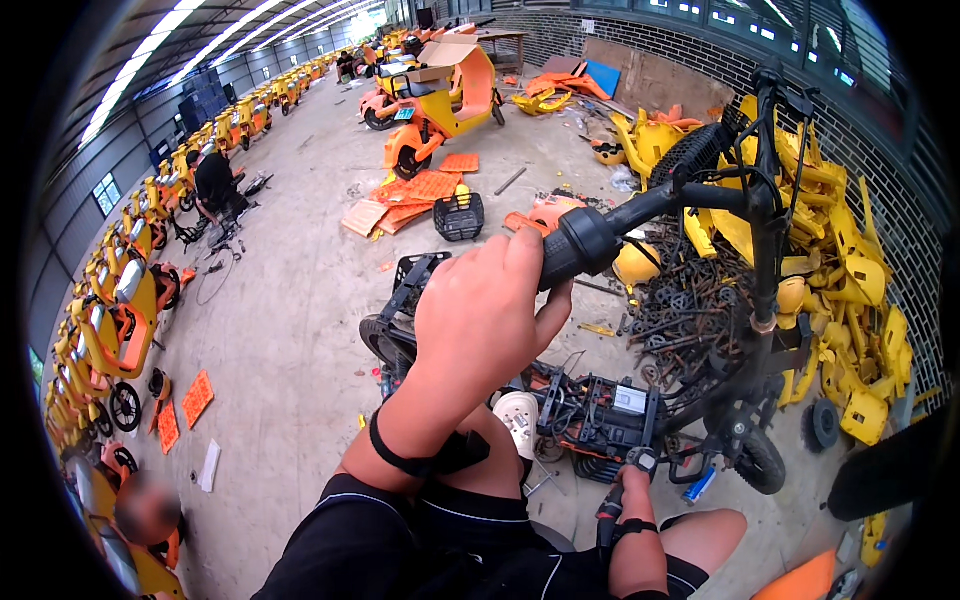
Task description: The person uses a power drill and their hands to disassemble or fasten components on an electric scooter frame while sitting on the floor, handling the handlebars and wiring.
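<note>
My left hand [490,310] is raised, its fingers wrapped round the black rubber grip [580,245] of a handlebar. That handlebar belongs to a stripped electric scooter [600,410], its black frame and wiring exposed in front of me. Low on the right, my right hand [634,490] is closed round a grey and black power tool [640,460] with red on its body. The tool's head is close to the scooter's frame; whether they touch, I cannot tell. The scooter's front wheel [760,460] stands at the right.
Yellow plastic body panels [860,300] pile against the brick wall, beside a heap of dark metal parts [690,310]. A black basket [458,217] and orange panels [400,205] lie ahead. Yellow scooters [125,310] line the left, where a person [212,185] crouches; another person [148,505] is nearer.
</note>
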`<action>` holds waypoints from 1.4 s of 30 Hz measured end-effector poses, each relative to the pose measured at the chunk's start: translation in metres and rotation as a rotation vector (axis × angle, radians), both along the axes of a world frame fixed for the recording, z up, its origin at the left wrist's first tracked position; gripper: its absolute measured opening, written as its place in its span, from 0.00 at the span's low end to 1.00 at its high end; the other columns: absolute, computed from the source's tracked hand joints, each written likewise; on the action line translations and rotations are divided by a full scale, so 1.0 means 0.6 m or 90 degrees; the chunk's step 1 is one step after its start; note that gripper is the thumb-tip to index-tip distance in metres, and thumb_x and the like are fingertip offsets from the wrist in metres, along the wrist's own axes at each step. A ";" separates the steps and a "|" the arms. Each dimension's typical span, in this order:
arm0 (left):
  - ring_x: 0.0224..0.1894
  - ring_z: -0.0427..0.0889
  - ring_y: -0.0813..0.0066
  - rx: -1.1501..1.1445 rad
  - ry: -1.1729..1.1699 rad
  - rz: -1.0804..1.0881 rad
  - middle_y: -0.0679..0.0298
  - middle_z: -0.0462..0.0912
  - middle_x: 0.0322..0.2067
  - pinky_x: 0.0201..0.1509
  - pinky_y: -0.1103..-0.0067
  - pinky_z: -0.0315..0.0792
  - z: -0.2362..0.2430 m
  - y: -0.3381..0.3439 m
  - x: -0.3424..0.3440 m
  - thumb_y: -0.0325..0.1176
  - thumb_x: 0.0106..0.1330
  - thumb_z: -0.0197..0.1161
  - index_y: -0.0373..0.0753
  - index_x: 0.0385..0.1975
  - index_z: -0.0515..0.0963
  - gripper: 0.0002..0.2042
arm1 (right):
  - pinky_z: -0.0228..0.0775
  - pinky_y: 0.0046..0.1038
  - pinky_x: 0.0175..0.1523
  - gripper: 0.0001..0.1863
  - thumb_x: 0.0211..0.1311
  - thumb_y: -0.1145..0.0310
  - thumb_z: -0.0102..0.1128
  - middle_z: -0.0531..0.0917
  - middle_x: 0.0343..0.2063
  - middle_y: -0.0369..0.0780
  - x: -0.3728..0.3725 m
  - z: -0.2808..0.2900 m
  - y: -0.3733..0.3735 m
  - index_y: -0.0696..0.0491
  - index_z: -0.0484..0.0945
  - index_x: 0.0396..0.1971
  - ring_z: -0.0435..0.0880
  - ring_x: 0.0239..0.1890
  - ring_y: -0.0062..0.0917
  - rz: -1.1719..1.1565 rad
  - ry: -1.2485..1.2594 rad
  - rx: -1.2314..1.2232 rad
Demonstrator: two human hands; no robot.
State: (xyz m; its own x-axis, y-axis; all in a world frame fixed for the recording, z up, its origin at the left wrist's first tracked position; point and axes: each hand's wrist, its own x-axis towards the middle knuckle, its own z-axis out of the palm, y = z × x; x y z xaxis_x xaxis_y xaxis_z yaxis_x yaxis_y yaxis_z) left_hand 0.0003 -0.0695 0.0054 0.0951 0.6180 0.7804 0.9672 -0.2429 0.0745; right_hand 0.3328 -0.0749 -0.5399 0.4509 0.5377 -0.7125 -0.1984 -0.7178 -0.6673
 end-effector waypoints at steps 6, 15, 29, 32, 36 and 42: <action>0.30 0.84 0.54 -0.004 0.008 0.007 0.57 0.83 0.32 0.33 0.64 0.76 -0.001 -0.002 -0.003 0.41 0.56 0.73 0.37 0.47 0.77 0.22 | 0.73 0.41 0.22 0.07 0.38 0.80 0.57 0.78 0.20 0.51 -0.002 0.017 0.003 0.64 0.75 0.22 0.79 0.17 0.45 0.032 -0.008 -0.026; 0.29 0.83 0.55 0.008 0.004 -0.004 0.57 0.82 0.31 0.33 0.65 0.75 0.000 -0.002 -0.001 0.40 0.56 0.73 0.37 0.46 0.77 0.21 | 0.74 0.41 0.24 0.05 0.41 0.78 0.57 0.79 0.20 0.50 0.012 0.016 0.005 0.63 0.76 0.21 0.79 0.18 0.44 0.075 -0.028 -0.022; 0.27 0.82 0.56 -0.007 -0.007 -0.006 0.58 0.80 0.27 0.30 0.64 0.75 0.000 0.003 -0.003 0.40 0.55 0.73 0.38 0.40 0.76 0.19 | 0.76 0.47 0.27 0.08 0.47 0.79 0.58 0.80 0.21 0.49 0.010 -0.120 -0.085 0.61 0.80 0.30 0.82 0.20 0.45 0.156 -0.047 -0.136; 0.26 0.81 0.56 0.017 -0.015 -0.034 0.59 0.79 0.26 0.30 0.65 0.74 -0.005 0.008 -0.006 0.39 0.54 0.73 0.38 0.41 0.75 0.19 | 0.75 0.47 0.26 0.07 0.49 0.78 0.57 0.80 0.21 0.49 -0.001 -0.149 -0.101 0.61 0.77 0.31 0.82 0.20 0.45 0.128 0.071 -0.212; 0.26 0.80 0.58 0.023 -0.014 -0.036 0.60 0.78 0.25 0.31 0.66 0.74 -0.004 0.005 -0.010 0.39 0.54 0.74 0.38 0.40 0.75 0.19 | 0.76 0.47 0.25 0.08 0.51 0.76 0.57 0.80 0.21 0.50 -0.013 -0.126 -0.090 0.62 0.75 0.31 0.81 0.20 0.44 0.157 0.117 -0.179; 0.27 0.81 0.59 0.004 -0.014 -0.034 0.60 0.78 0.27 0.32 0.67 0.75 -0.007 0.005 -0.015 0.40 0.55 0.73 0.37 0.42 0.75 0.20 | 0.79 0.46 0.29 0.09 0.51 0.76 0.57 0.82 0.24 0.51 0.001 -0.094 -0.105 0.64 0.78 0.32 0.83 0.22 0.45 0.202 0.107 -0.176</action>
